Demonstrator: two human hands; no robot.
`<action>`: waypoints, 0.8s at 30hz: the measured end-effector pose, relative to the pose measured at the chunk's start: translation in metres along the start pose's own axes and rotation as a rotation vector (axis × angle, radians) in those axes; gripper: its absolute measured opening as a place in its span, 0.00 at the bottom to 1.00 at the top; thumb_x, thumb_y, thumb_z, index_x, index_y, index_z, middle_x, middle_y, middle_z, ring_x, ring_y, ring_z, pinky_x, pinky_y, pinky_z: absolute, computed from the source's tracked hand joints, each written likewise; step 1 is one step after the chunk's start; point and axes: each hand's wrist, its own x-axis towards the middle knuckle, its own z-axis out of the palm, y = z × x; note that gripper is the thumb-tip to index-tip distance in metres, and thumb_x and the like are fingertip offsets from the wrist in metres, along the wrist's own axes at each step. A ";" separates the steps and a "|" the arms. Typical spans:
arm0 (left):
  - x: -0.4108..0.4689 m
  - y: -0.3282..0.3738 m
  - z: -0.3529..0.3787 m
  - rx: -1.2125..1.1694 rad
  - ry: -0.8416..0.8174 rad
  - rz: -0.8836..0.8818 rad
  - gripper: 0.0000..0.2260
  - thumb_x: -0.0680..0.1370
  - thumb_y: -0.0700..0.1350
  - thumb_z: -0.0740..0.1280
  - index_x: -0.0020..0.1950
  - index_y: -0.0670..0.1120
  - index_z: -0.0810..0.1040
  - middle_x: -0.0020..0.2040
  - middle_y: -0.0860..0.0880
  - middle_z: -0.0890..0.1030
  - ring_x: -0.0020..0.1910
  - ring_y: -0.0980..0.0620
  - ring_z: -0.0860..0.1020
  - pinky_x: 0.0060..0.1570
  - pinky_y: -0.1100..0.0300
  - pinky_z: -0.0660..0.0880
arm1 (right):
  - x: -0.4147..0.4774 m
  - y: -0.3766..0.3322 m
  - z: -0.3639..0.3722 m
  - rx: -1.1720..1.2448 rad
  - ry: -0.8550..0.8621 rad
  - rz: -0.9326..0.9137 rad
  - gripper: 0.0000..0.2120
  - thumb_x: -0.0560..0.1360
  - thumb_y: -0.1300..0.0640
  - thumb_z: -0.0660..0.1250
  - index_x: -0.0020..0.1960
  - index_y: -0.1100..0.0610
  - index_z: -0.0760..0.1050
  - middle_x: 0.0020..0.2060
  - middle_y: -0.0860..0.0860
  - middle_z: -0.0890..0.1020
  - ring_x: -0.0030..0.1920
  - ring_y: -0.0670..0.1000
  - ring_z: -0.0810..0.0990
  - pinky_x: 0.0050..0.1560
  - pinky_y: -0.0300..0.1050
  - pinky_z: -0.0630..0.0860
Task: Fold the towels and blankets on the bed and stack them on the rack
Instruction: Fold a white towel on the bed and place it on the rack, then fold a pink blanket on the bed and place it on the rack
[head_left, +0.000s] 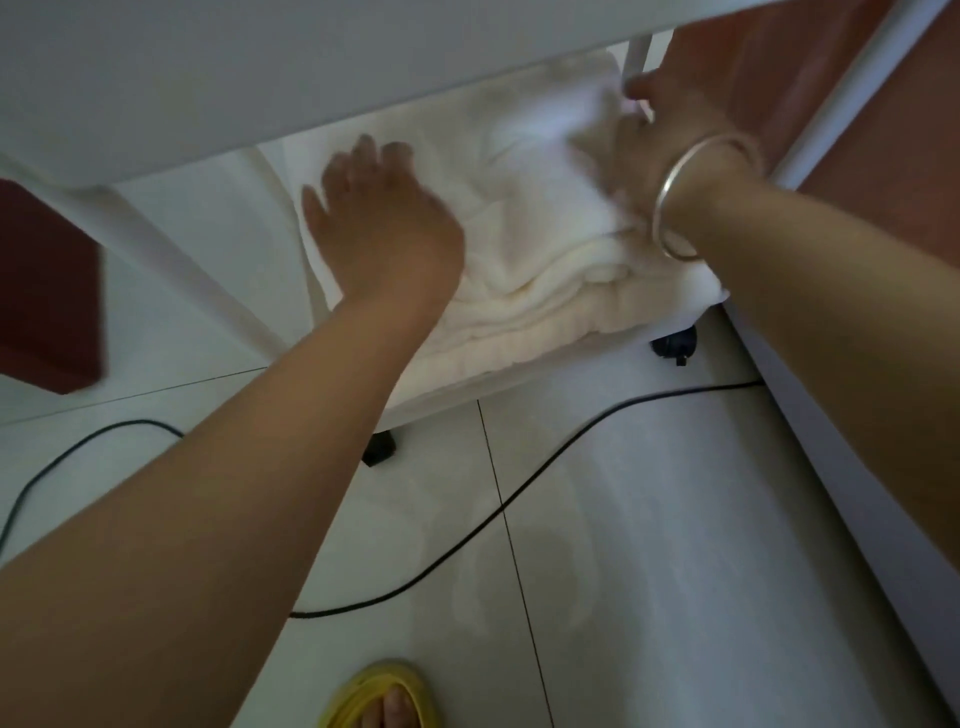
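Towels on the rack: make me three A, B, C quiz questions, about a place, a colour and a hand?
1. Where are the white towels? A rack's bottom shelf B floor C chair
2. What colour is the sandal? A red B yellow C blue
3. How is the left hand? A flat on the towels B a fist C holding a cup
Answers: A, the pile sits on the shelf above a wheel; B, yellow straps; A, straight fingers lie on the cloth.

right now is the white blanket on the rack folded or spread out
Folded, loosely: the white blanket sits on the rack shelf in stacked layers, their edges showing along the front.
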 end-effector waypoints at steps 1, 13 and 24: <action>0.008 0.008 -0.002 0.034 -0.082 0.057 0.24 0.81 0.53 0.56 0.76 0.48 0.62 0.77 0.46 0.61 0.76 0.43 0.59 0.75 0.43 0.54 | 0.004 -0.015 0.001 -0.147 -0.033 -0.080 0.21 0.82 0.54 0.52 0.74 0.56 0.63 0.71 0.57 0.66 0.70 0.62 0.66 0.68 0.54 0.64; 0.004 -0.027 0.069 0.257 -0.431 0.222 0.45 0.68 0.78 0.38 0.79 0.56 0.36 0.79 0.47 0.34 0.77 0.43 0.35 0.72 0.33 0.39 | 0.021 -0.025 0.105 -0.223 -0.294 -0.183 0.35 0.74 0.28 0.42 0.76 0.38 0.35 0.77 0.47 0.35 0.77 0.60 0.37 0.71 0.69 0.39; -0.041 -0.031 0.011 -0.159 -0.251 0.343 0.21 0.82 0.50 0.56 0.75 0.46 0.66 0.77 0.44 0.63 0.75 0.45 0.62 0.76 0.46 0.52 | -0.078 -0.012 0.038 -0.131 -0.138 -0.201 0.30 0.82 0.44 0.47 0.79 0.53 0.42 0.78 0.52 0.50 0.78 0.54 0.47 0.76 0.55 0.41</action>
